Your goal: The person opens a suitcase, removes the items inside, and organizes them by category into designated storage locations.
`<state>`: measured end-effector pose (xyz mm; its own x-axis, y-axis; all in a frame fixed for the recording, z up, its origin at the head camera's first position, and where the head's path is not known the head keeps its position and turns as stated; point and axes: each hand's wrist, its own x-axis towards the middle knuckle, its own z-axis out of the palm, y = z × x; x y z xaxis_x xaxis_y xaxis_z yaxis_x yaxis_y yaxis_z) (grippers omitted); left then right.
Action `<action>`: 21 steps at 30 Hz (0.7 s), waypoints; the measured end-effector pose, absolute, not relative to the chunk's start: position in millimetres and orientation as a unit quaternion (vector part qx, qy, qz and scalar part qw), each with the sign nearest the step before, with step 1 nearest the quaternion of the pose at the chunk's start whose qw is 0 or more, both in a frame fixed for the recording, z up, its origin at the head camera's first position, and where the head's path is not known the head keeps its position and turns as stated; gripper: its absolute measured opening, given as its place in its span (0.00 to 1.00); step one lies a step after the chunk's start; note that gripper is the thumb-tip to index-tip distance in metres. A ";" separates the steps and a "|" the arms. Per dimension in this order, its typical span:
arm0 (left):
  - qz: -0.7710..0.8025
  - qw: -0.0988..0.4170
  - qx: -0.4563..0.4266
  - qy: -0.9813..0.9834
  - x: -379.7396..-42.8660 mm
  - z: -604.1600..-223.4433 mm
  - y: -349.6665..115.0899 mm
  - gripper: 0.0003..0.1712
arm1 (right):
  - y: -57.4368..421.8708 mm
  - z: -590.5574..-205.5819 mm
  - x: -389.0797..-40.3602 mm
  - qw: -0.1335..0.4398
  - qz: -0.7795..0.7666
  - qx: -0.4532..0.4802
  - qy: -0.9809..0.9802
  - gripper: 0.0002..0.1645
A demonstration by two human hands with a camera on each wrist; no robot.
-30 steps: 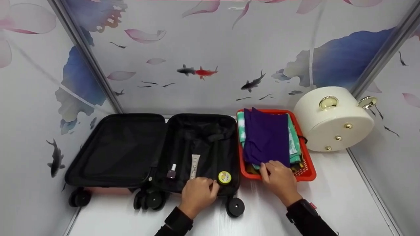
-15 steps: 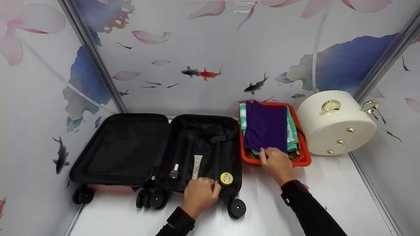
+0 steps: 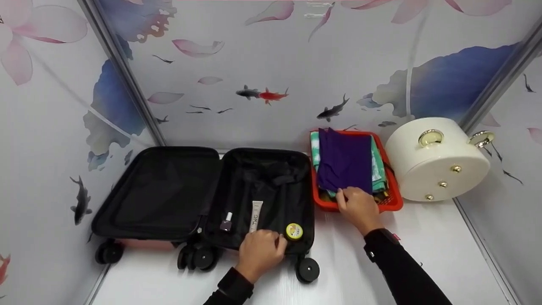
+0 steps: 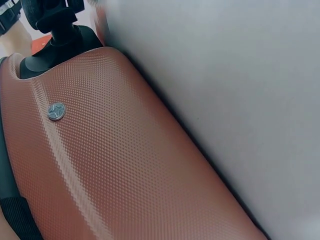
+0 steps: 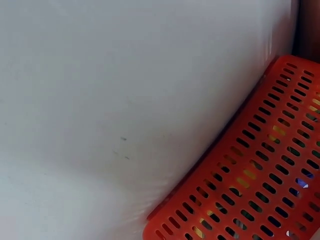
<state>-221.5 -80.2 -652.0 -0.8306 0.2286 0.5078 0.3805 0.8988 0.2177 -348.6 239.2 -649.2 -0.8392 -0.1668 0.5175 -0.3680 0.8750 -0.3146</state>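
An open suitcase (image 3: 165, 192) with black lining lies in two halves, its pink shell (image 4: 125, 150) filling the left wrist view. My left hand (image 3: 261, 253) grips the front rim of its right half. Inside that half are a nail polish bottle (image 3: 226, 223), a pale tube (image 3: 255, 214) partly behind my hand, and a small yellow-rimmed round container (image 3: 294, 231). My right hand (image 3: 360, 207) holds the front rim of a red plastic basket (image 3: 394, 199), whose slotted side appears in the right wrist view. Folded purple cloth (image 3: 345, 159) tops green-and-white cloth (image 3: 378, 169) in the basket.
Right of the basket stands a cream round case (image 3: 436, 159) with gold handles and knobs. Printed wall panels (image 3: 279, 55) close off the back and both sides. Black wheels (image 3: 308, 270) stick out from the suitcase's front over the white surface (image 3: 338, 262).
My right hand has pushed the basket back toward the rear wall, mostly in the first half second. The left hand stays on the suitcase rim. The head view has shifted slightly.
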 end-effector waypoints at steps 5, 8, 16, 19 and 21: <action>-0.162 0.253 -0.162 -0.940 -221.3 -654.2 -80.3 0.25 | 240.4 -646.6 -345.1 0.222 0.217 0.141 -0.940 0.28; -0.165 0.256 -0.161 -0.939 -221.2 -655.0 -80.0 0.26 | 243.1 -643.0 -345.5 0.202 0.230 0.146 -0.941 0.28; -0.164 0.249 -0.168 -0.940 -221.1 -655.0 -78.4 0.26 | 269.4 -598.1 -349.3 0.228 0.251 0.169 -0.925 0.24; -0.162 0.248 -0.167 -0.940 -221.8 -654.1 -79.5 0.25 | 288.0 -560.2 -355.3 0.260 0.246 0.163 -0.919 0.17; -0.162 0.246 -0.167 -0.941 -222.6 -653.5 -80.6 0.26 | 303.3 -532.1 -360.6 0.283 0.242 0.158 -0.915 0.13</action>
